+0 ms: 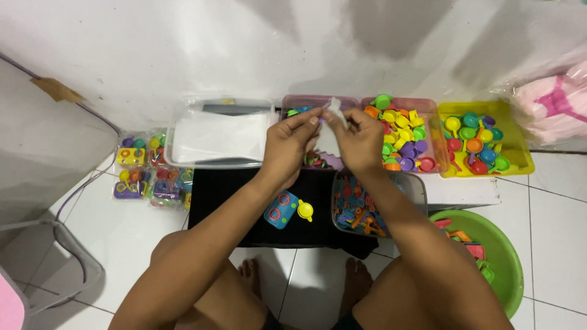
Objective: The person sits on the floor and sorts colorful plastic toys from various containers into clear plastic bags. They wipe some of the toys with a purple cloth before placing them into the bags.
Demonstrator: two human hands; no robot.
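My left hand (287,145) and my right hand (361,142) meet above the middle trays, both pinching a small clear plastic bag (333,115) held up between them. Below my hands, a blue toy stove (280,209) and a yellow toy pot (305,211) lie side by side on a black cloth (220,201). My right forearm crosses over a clear tub of small coloured toy utensils (358,208).
Along the wall stand a clear box with a white lid (220,137), a pink tray (403,137) and a yellow tray (480,140) of coloured toy cups and pans. Packed toy sets (150,177) lie left. A green basin (495,250) sits right. A pink bag (550,104) is far right.
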